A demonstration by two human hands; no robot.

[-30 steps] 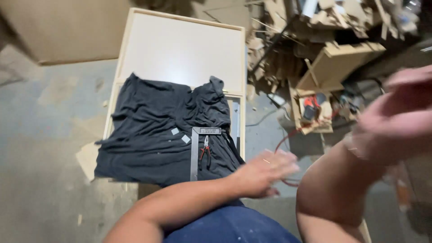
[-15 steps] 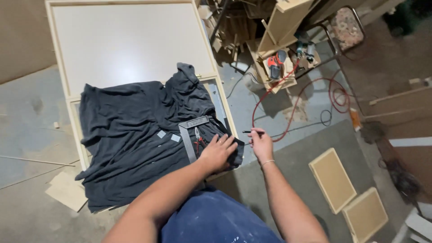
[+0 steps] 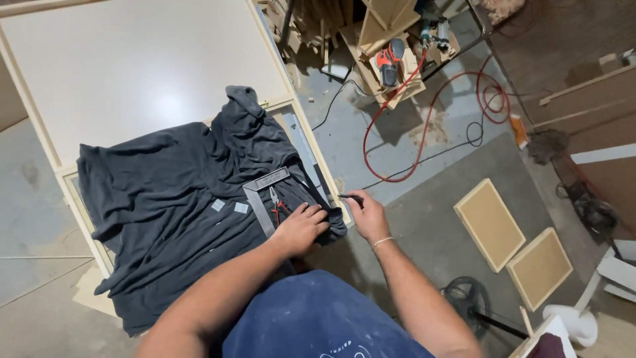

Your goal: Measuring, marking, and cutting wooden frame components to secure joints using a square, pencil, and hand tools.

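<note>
A dark grey cloth [image 3: 179,199], soft and heavily creased, lay spread over the near end of a flat white panel [image 3: 132,73] with a pale wooden rim. On the cloth sat one metal square [image 3: 262,192], an L of two flat grey blades: the short one ran up toward the right, the long one ran down toward the person. Inside its corner lay one pair of pliers [image 3: 276,207] with red handles, its long axis roughly parallel to the long blade, nose pointing away from the person. Two small pale grey rectangular chips [image 3: 229,206] lay side by side just left of the square. The left hand [image 3: 303,227] rested palm down on the cloth beside the pliers, fingers curled loosely and pressing the fabric, gripping nothing that could be seen. The right hand [image 3: 366,213] was closed around one slim dark pencil-like tool [image 3: 350,197], its long axis near level and its tip pointing left toward the panel's edge. On the grey concrete floor lay two tan rectangular boards [image 3: 513,245] side by side, one looping red cable [image 3: 424,113] and a thinner black one, and a red and black power tool [image 3: 387,63] among wood scraps.
</note>
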